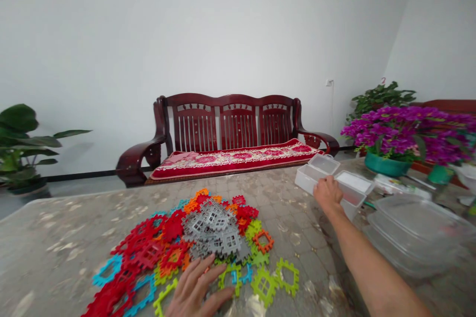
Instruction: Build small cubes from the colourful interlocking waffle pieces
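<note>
A pile of flat plastic interlocking tiles (201, 242) in red, grey, orange, green and blue lies on the table in front of me. My left hand (197, 287) rests flat on the near edge of the pile, fingers spread. My right hand (327, 193) reaches out to the right and its fingers curl over the rim of a clear plastic box (334, 181) with an open hinged lid. Whether the fingers grip the rim or only touch it is unclear.
The table (55, 237) has a mottled beige cover. Clear plastic containers (416, 233) are stacked at the right. A pot of purple flowers (401, 138) stands behind them. A dark wooden bench (230, 133) with a red cushion stands against the wall, and a leafy plant (18, 148) at the left.
</note>
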The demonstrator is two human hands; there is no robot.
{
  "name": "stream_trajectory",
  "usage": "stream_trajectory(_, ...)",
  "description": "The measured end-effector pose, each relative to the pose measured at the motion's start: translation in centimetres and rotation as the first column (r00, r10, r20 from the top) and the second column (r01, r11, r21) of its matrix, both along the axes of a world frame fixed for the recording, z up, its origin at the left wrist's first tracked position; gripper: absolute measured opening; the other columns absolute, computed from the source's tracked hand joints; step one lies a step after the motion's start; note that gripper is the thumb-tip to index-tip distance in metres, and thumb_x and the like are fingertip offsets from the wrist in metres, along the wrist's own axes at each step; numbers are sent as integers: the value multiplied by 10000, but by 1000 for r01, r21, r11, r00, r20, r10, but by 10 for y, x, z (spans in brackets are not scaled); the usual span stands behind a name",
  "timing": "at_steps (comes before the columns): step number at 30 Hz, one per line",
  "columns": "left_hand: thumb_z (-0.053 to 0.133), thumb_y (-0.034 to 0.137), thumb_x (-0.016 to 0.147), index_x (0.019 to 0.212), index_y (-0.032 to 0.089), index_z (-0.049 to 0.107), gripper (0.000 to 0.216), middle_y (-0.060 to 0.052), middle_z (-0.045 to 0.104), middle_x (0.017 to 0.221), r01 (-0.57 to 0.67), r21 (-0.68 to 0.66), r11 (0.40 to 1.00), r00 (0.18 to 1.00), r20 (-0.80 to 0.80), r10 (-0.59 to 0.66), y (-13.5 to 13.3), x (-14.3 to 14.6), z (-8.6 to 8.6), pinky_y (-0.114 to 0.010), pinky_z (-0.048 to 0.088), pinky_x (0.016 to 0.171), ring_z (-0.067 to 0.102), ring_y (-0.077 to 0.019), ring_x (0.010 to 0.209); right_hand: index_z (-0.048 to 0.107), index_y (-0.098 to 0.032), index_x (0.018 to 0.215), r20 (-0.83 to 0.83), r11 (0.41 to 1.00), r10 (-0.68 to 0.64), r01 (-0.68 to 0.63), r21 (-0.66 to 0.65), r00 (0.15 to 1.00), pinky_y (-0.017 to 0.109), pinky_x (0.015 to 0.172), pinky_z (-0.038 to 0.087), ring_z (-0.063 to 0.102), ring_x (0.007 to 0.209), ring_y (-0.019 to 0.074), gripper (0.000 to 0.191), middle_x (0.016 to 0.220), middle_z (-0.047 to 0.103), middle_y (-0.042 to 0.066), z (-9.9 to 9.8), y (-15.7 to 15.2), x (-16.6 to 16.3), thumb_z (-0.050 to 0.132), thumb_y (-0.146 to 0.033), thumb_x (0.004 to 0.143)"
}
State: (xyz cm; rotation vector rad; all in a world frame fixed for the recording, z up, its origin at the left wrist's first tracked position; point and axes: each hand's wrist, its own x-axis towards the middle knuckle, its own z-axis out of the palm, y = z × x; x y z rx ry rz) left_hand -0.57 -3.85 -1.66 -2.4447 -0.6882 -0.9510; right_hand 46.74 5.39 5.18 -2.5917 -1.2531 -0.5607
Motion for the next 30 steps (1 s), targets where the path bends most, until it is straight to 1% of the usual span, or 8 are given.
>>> stream_trajectory(4, 596, 387, 918, 1214, 436, 651, 305, 29, 651, 1328, -60, 23, 998, 998, -14, 60, -5, 9, -15, -463, 207, 1237, 457, -216, 1370, 670, -129, 1210, 79, 984, 87, -98, 150, 993, 457, 943, 396, 503, 1173, 344, 372, 1382, 519, 208, -3, -9, -24, 513, -240, 891)
stream_trajectory(7, 604, 411, 900, 1332, 411, 584, 432, -31, 574, 1428, -70, 56, 996, 997, -33, 72, -4, 9, -20, -487, 137, 1243, 397, -246, 1417, 664, -204, 1220, 7, 942, 290, -286, 173, 957, 423, 961, 401, 520, 1171, 302, 361, 1389, 546, 145, -15, -14, -63, 516, -239, 893)
stream_trajectory(11, 631, 609, 796, 1450, 327, 487, 727, -124, 435, 1537, -111, -58, 992, 994, -26, 110, -9, 8, -16, -569, 160, 1211, 367, -342, 1426, 660, -205, 1217, -223, 809, 582, -529, 256, 782, 385, 1034, 417, 551, 1213, 254, 365, 1303, 622, 124, -49, -4, -115, 487, -304, 911)
stream_trajectory(13, 675, 568, 757, 1487, 310, 441, 809, -122, 394, 1566, -142, -102, 985, 989, -45, 138, -13, 6, -10, -577, 181, 1201, 366, -362, 1419, 639, -211, 1252, -320, 735, 678, -591, 334, 662, 392, 1065, 417, 560, 1229, 242, 401, 1290, 643, 113, -68, 4, -131, 472, -331, 909)
stream_trajectory(15, 717, 444, 736, 1511, 305, 401, 849, -113, 362, 1588, -182, -131, 975, 982, -72, 174, -15, 5, -3, -560, 203, 1197, 355, -362, 1425, 628, -214, 1273, -388, 711, 704, -587, 388, 595, 421, 1084, 412, 563, 1242, 254, 429, 1302, 647, 113, -84, 10, -139, 449, -367, 914)
stream_trajectory(19, 747, 355, 683, 1537, 268, 352, 945, -139, 296, 1609, -252, -215, 943, 968, -52, 247, -10, 8, 3, -572, 225, 1188, 307, -374, 1450, 633, -230, 1274, -414, 703, 711, -586, 403, 569, 462, 1122, 373, 553, 1266, 279, 456, 1339, 636, 109, -98, 10, -138, 453, -435, 908)
stream_trajectory(25, 735, 349, 678, 1523, 283, 369, 923, -137, 346, 1575, -315, -335, 888, 940, 17, 340, -2, 17, -5, -585, 273, 1166, 338, -367, 1429, 633, -205, 1270, -414, 690, 722, -614, 383, 554, 461, 1116, 379, 566, 1251, 270, 486, 1320, 650, 120, -94, 4, -133, 416, -443, 907)
stream_trajectory(30, 733, 300, 682, 1529, 309, 350, 929, -129, 296, 1607, -293, -442, 848, 944, 9, 330, -3, 19, -7, -569, 322, 1155, 309, -369, 1453, 663, -204, 1232, -419, 690, 721, -627, 362, 552, 472, 1103, 390, 591, 1208, 283, 484, 1281, 674, 125, -88, 0, -136, 408, -453, 904)
